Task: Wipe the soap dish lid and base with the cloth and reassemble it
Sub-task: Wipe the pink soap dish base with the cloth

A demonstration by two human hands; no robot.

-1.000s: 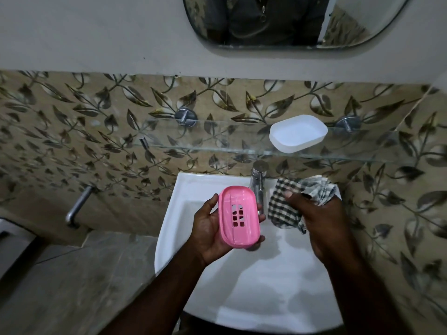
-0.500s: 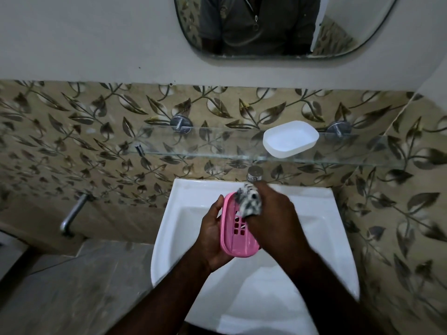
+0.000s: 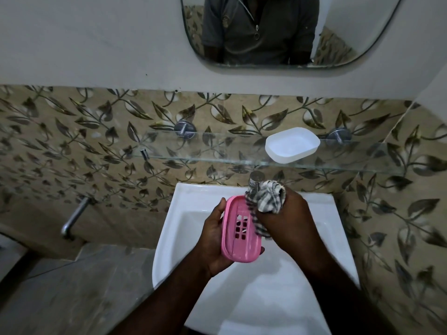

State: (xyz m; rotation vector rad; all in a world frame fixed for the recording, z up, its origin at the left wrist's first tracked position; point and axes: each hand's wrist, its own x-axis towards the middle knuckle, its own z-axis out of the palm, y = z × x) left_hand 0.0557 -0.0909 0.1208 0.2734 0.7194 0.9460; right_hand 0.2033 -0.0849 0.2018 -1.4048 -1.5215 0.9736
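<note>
Left hand (image 3: 215, 240) curls round the pink slotted soap-dish half (image 3: 239, 228) by its long edges, above the basin (image 3: 242, 298); right hand (image 3: 287, 221) grips the bunched checked cloth (image 3: 268, 197) against it. White half (image 3: 291, 145) on glass shelf (image 3: 217, 151). Likely light, stiff, slick plastic.

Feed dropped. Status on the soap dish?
Left hand holds pink part over sink. Right hand presses cloth on it. White part on glass shelf.

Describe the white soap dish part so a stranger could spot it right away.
Find the mirror; below it a glass shelf crosses the tiles. Toward its right end sits the white dish, plain and unslotted, unlike the pink piece.
</note>
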